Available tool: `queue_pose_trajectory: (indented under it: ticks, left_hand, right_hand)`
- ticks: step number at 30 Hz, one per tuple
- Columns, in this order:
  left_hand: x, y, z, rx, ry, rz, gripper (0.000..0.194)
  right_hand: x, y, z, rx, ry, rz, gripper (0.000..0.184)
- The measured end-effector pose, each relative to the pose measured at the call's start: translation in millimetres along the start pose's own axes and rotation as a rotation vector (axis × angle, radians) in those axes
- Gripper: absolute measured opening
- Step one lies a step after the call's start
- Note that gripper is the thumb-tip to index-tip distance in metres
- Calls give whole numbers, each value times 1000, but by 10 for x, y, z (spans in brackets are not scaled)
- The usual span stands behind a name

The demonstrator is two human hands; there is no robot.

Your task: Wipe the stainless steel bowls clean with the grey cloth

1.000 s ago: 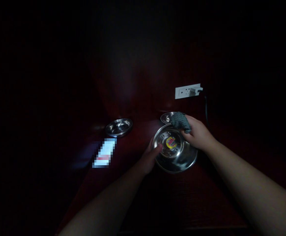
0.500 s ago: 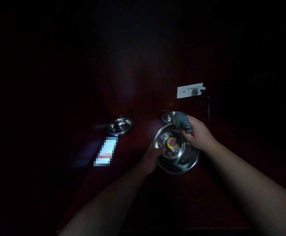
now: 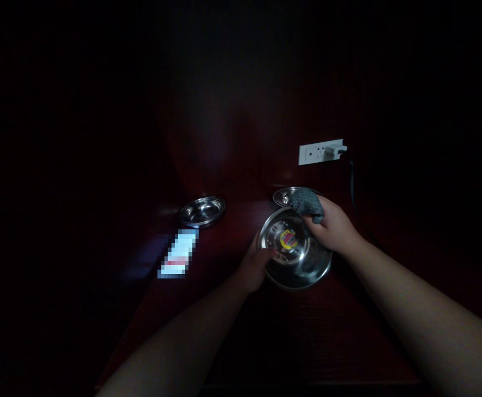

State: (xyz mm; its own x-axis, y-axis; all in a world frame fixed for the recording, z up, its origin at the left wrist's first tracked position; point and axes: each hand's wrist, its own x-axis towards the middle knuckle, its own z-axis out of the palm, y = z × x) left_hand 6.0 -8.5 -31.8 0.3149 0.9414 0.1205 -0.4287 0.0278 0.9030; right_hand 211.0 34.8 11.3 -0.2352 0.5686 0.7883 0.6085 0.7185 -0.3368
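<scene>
My left hand grips the left rim of a shiny metal bowl, thumb over the edge and the other fingers hidden behind it. The bowl is tilted toward me, with a round yellow and red sticker at its middle. A dark grey-green cloth is bunched in my right hand, which holds it at the bowl's upper right rim. Part of a metal lid with a knob shows behind the cloth on the dark red table.
A shallow metal bowl sits at the back left of the table. In front of it lies a bright, pixelated rectangle. A white wall socket holds a plug, and a dark cable hangs at its right. Surroundings are very dark.
The bowl has tipped or turned slightly, its lower right edge now a little further left and up. Both hands keep nearly the same place and hold.
</scene>
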Motion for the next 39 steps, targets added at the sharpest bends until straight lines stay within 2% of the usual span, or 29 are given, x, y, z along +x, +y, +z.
queue_pose_trajectory:
  ticks: [13,27,33,39]
  left_hand:
    - [10,-24,-21,-16,25,14,50]
    - [13,4,11,-50,25,33,56]
    - [-5,5,22,-50,73,42,45]
    - [7,-18,-13,-20,78,50,42]
  right_hand:
    - [12,-2,12,28,32,18,8]
    - [6,-3,24,23,41,58,8]
    - [15,-18,15,19,65,47,6]
    - [9,-24,28,34,88,61,6]
